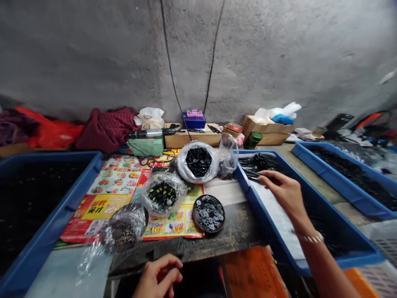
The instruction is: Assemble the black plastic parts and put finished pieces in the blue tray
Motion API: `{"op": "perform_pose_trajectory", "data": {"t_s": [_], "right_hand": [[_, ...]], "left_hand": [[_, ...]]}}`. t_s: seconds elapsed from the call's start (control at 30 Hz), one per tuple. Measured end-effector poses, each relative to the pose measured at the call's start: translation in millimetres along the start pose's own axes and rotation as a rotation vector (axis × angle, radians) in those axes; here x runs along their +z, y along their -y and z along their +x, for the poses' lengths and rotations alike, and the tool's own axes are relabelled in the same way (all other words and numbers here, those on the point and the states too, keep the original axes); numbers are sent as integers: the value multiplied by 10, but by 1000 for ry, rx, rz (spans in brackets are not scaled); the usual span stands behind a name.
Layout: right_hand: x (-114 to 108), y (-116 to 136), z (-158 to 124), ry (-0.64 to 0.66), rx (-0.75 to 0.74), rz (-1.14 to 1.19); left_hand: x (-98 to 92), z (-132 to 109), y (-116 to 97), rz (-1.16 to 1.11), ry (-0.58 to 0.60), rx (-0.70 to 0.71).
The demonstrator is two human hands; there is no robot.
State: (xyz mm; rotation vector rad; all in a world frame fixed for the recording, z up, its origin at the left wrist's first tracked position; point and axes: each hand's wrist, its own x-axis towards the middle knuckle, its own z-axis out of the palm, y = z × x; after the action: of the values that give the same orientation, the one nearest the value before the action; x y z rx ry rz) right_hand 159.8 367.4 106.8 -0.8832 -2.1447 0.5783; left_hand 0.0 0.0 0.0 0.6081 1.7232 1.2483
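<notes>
Our right hand [281, 193] hangs open above the near blue plastic tray [273, 236], fingers loosely spread and nothing visible in them, with a beaded bracelet [310, 238] on the wrist. The nearest loose things are the long, thin black pieces [259, 163], heaped at the tray's far end; we cannot tell exactly what they are. Our left hand [158, 275] sits at the bottom edge of the view, curled loosely against the front of the dark worn workbench [223, 236]. Nothing shows in it, but the palm is too hidden for us to be sure it is empty. Left of the near tray, on the bench, lies a colourful printed paper sheet [108, 207]. On and around it sit a round black dish of flat grey pieces [208, 213], a clear bag of black discs [198, 161], a clear bag of black and yellow-spotted pieces [161, 194] and a bag of small dark parts [124, 231]. Another blue tray [52, 198] stands along the bench's left edge, and a third [341, 182], filled with black pieces, lies beyond the near tray to the right.
</notes>
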Motion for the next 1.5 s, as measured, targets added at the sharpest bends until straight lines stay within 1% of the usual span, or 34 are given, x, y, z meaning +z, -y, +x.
{"op": "perform_pose_trajectory", "data": {"t_s": [0.07, 0.13, 0.2, 0.27, 0.3, 0.4, 0.5, 0.6, 0.67, 0.7, 0.73, 0.77, 0.83, 0.87, 0.9, 0.93, 1.0, 1.1, 1.17, 1.2, 1.27, 1.3, 1.33, 1.37, 1.4, 1.43, 1.5], "right_hand": [[-47, 241, -418, 98, 99, 215], [27, 459, -853, 272, 174, 382], [200, 642, -1237, 492, 231, 470], [414, 779, -1519, 614, 240, 493], [514, 829, -1618, 652, 243, 495], [720, 918, -1779, 724, 241, 508], [778, 965, -1832, 750, 204, 507], [785, 1000, -1871, 747, 217, 510], [813, 998, -1903, 742, 315, 568], [837, 982, -1920, 747, 400, 625], [866, 956, -1937, 758, 504, 693], [897, 919, -1955, 782, 616, 770], [952, 828, -1995, 857, 814, 911], [972, 782, -2018, 900, 882, 963], [987, 743, -2042, 936, 924, 1000], [998, 713, -2066, 956, 949, 1028], [1012, 690, -2105, 940, 974, 1073], [1025, 736, -2121, 802, 1025, 1163], [1024, 778, -2106, 701, 1098, 1244], [1019, 789, -2095, 655, 1141, 1287], [996, 781, -2075, 560, 1232, 1363], [979, 763, -2070, 512, 1277, 1391], [959, 739, -2068, 464, 1316, 1411], [938, 714, -2071, 423, 1347, 1425], [917, 691, -2076, 395, 1366, 1437], [897, 675, -2084, 379, 1372, 1446], [867, 670, -2102, 367, 1370, 1448]], "left_hand": [[21, -18, -90, -130, 21, 12], [35, -27, -183, -261, 41, 23], [36, -23, -257, -359, 74, 5], [25, -9, -295, -392, 116, -46], [18, -2, -298, -384, 140, -71], [-7, 11, -259, -283, 217, -107], [-19, 9, -205, -166, 270, -108], [-3, -1, -200, -89, 238, -109], [21, -20, -228, -32, 183, -98], [34, -36, -247, 30, 147, -66], [45, -56, -266, 124, 105, -1], [54, -77, -283, 244, 63, 101], [62, -120, -304, 509, -10, 381], [63, -137, -309, 616, -26, 520], [62, -151, -311, 686, -25, 631], [63, -160, -311, 733, -15, 709], [65, -165, -312, 788, -2, 781], [70, -157, -326, 790, -32, 762], [66, -149, -355, 709, -22, 676], [58, -143, -379, 638, 23, 612], [30, -108, -448, 469, 150, 484], [13, -73, -493, 409, 196, 440], [-2, -22, -543, 381, 209, 417], [-13, 46, -595, 385, 182, 417], [-17, 131, -648, 416, 126, 438], [-10, 230, -698, 465, 58, 472], [32, 452, -780, 590, -29, 562]]}}
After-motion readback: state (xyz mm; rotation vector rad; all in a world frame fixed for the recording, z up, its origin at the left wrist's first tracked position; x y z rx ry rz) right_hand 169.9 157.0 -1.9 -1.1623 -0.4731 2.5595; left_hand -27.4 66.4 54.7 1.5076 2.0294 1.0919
